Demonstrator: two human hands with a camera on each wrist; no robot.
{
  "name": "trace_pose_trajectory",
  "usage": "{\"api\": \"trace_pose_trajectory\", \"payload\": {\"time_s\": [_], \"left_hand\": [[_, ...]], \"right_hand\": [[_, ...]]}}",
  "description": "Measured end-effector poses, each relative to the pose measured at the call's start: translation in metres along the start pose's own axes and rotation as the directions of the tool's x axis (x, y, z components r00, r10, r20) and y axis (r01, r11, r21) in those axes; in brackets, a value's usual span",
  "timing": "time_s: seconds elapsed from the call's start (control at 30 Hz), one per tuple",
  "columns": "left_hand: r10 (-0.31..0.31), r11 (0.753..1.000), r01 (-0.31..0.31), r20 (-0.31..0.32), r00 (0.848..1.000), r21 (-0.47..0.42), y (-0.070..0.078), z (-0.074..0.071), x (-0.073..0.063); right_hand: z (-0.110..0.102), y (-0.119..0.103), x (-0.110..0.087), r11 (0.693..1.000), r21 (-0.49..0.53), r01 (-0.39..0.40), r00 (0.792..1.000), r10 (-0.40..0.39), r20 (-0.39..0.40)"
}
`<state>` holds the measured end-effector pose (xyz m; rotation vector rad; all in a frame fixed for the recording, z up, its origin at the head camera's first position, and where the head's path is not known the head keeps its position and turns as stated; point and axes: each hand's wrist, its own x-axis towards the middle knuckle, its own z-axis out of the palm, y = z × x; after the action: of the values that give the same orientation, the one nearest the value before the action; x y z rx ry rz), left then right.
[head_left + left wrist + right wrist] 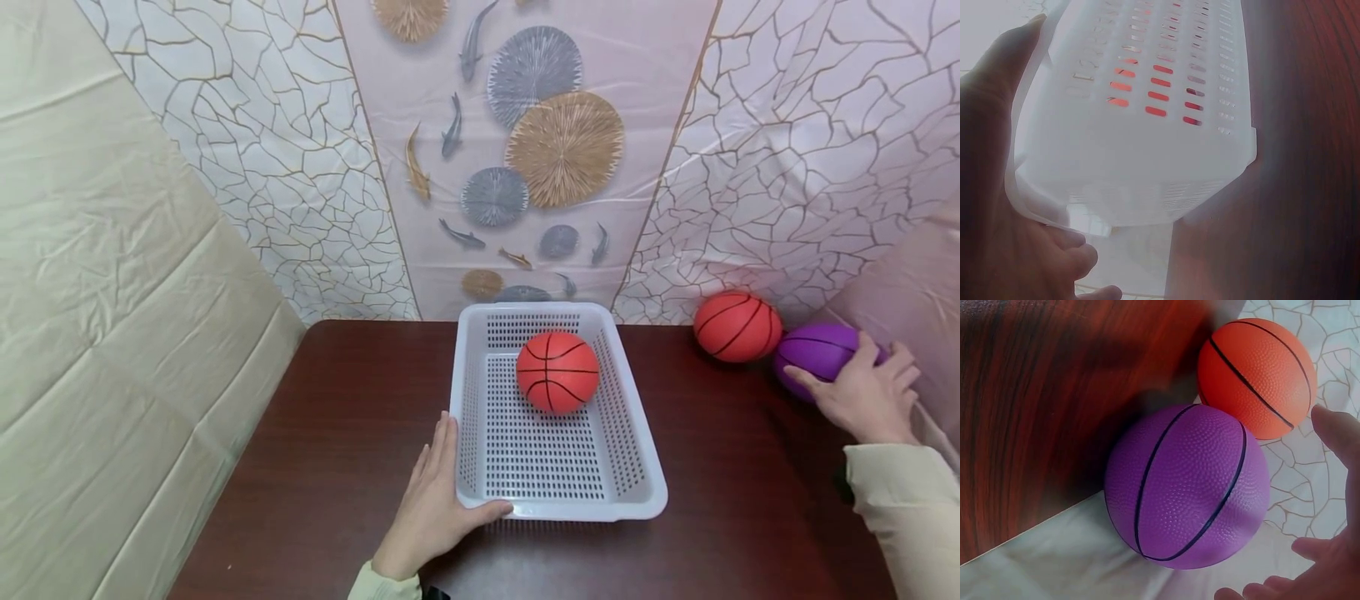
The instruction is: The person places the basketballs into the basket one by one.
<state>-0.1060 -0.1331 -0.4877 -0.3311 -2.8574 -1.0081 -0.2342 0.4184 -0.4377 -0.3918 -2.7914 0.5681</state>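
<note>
My left hand (431, 506) lies against the near left corner of a white perforated plastic basket (637, 450). Its fingers stretch along the left side and the thumb touches the front rim. A red-orange basketball (557, 372) sits inside the basket. On the far right, my right hand (873, 392) is spread over a purple basketball (813, 354). In the right wrist view, a gap shows between those fingers and the purple ball (1188, 487). Beside it stands another red-orange basketball (1257, 380), close to the back wall.
The dark wooden table (337, 433) carries the basket and the loose balls. Behind it hangs a patterned wall covering (525, 250). Pale cloth (150, 350) borders the left side, and more cloth (930, 292) flanks the purple ball on the right.
</note>
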Motion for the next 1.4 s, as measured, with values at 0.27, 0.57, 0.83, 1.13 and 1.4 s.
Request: {"api": "trace_pose_trajectory", "payload": {"time_s": [0.27,0.57,0.83,1.13,1.4], "left_hand": [[0.0,1.0,0.0,0.007,1.0,0.006,0.0,0.0,-0.001],[-0.004,1.0,0.004,0.013,1.0,0.008,0.0,-0.001,0.0],[-0.002,1.0,0.002,0.007,1.0,0.018,0.0,0.001,0.0],[-0.001,1.0,0.001,0.008,1.0,0.018,-0.001,0.0,0.0],[-0.004,1.0,0.003,0.014,1.0,0.012,0.0,-0.001,0.0]], "right_hand": [[0.003,0.002,0.003,1.0,-0.003,-0.022,1.0,0.022,0.021],[0.008,0.006,0.006,0.999,0.011,-0.039,0.999,0.039,0.025],[0.014,0.013,0.007,0.998,-0.007,-0.058,0.998,0.058,0.035],[0.019,0.02,0.012,0.999,-0.004,-0.053,0.998,0.053,0.046],[0.023,0.024,0.019,0.998,0.007,-0.06,0.997,0.059,0.039]]}}
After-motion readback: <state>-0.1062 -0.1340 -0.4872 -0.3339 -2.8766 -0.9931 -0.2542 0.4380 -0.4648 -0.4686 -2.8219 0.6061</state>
